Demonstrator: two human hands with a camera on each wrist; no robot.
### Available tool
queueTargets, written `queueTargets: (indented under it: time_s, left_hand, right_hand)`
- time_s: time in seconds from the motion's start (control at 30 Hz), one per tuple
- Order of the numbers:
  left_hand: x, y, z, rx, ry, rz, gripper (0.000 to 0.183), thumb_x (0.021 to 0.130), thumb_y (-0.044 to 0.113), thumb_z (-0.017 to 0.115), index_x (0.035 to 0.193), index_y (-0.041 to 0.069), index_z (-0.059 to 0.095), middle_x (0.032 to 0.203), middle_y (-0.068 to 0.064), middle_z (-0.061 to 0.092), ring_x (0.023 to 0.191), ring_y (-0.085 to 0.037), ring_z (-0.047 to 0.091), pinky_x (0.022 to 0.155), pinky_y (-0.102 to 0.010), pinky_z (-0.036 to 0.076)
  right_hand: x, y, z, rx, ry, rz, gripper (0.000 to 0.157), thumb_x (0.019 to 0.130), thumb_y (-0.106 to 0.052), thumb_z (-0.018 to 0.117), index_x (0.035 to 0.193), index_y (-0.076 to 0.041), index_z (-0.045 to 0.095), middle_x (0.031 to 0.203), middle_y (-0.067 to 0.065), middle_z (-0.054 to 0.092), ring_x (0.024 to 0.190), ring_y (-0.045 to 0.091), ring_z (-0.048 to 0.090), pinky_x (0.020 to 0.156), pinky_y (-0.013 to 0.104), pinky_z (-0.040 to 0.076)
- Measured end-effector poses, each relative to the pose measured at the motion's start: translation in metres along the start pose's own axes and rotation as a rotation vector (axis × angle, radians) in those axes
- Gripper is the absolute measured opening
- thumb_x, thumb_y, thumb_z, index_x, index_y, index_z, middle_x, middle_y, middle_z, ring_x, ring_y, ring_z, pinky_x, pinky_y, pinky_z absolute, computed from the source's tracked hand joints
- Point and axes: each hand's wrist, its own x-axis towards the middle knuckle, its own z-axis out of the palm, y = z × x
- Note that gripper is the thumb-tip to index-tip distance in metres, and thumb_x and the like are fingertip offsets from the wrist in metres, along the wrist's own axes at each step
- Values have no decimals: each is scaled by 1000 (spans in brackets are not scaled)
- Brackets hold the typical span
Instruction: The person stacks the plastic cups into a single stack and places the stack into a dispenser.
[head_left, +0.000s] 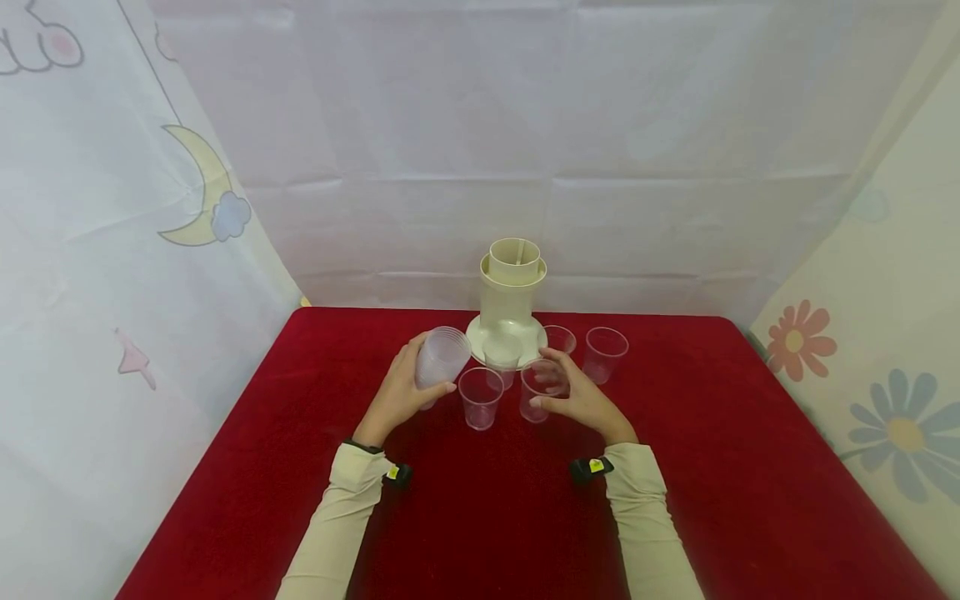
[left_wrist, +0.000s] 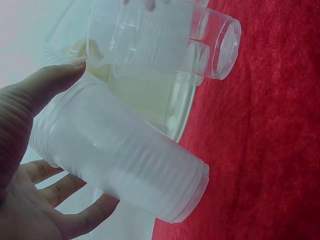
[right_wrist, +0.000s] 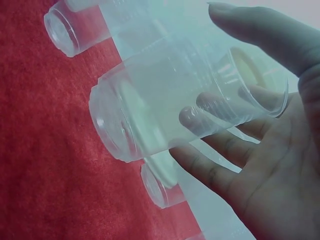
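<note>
My left hand (head_left: 401,392) grips a tilted stack of nested clear plastic cups (left_wrist: 125,150), thumb near the rims and fingers along the far side. My right hand (head_left: 588,404) is beside a single clear plastic cup (right_wrist: 155,100) standing on the table. Its fingers reach behind that cup while the thumb (right_wrist: 260,30) stands apart from the wall. Between the hands, another clear cup (head_left: 480,410) stands upright.
A cream cylindrical holder (head_left: 504,302) with a wide round base stands behind the cups. One more clear cup (head_left: 504,357) overlaps its base. Further right are a partly hidden cup (head_left: 561,333) and a cup (head_left: 604,354). Red cloth (head_left: 480,517) covers the table.
</note>
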Motion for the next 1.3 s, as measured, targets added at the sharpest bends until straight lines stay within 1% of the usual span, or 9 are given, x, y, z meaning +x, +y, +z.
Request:
queueTargets:
  time_s: [0.2,0.37,0.43,0.5,0.67,0.8,0.97,1.17,1.3]
  left_hand:
    - [-1,0,0,-2,-4,-4,87,66,41,78,137,25,30,123,-3,45,107,-22,43,81,-45,44]
    - [-3,0,0,-4,-3,-9,87,66,41,78,137,26,30,123,-2,46,107,-21,43,80,-45,44]
    - [-3,0,0,-5,-4,-8,87,66,41,78,137,25,30,123,-2,45,107,-22,43,80,-46,44]
    - [-4,0,0,-9,-6,-10,87,66,41,78,137,26,30,123,-2,45,107,-21,43,80,-46,45]
    - [-5,1,0,-17,-6,-10,87,66,41,78,137,26,30,123,-2,45,107,-21,43,80,-45,45]
    - [-4,1,0,-23,-8,-12,87,66,41,78,137,26,29,123,-2,45,107,-21,43,80,-46,45]
    - [-3,1,0,-10,-5,-7,87,66,41,78,137,28,29,124,-2,44,108,-21,43,80,-46,45]
    - [-1,1,-1,9,-6,-10,88,66,40,78,137,28,28,123,-2,44,107,-20,42,80,-45,45]
    - [-1,2,-1,13,-10,-18,87,66,41,78,137,29,28,123,-1,44,107,-20,42,80,-44,45]
  right_hand:
    - [0,-1,0,27,-9,-31,77,80,-12,69,140,-5,21,132,21,42,119,42,40,90,55,38]
    - [0,0,0,44,-6,-44,77,79,-12,69,139,-4,22,132,23,41,118,44,40,91,56,37]
    - [1,3,0,54,-1,-58,76,79,-11,69,139,-5,23,132,23,40,117,45,40,92,57,35]
    - [2,7,1,55,7,-61,77,78,-13,70,139,-9,23,132,21,41,117,43,41,93,56,34]
    - [5,25,1,24,43,-47,79,77,-23,72,139,-17,24,133,10,44,117,33,46,92,49,39]
    - [7,29,0,10,66,-61,80,76,-27,72,140,-18,24,132,5,45,116,30,47,91,47,41]
    - [9,27,-1,32,75,-93,80,77,-25,72,140,-16,23,134,10,43,117,33,46,91,48,40]
    - [9,24,-3,35,75,-103,77,77,-24,73,138,-26,25,135,14,41,117,33,46,91,46,41]
    - [9,23,-4,30,81,-90,78,76,-26,73,138,-22,25,134,14,41,117,37,45,91,48,40]
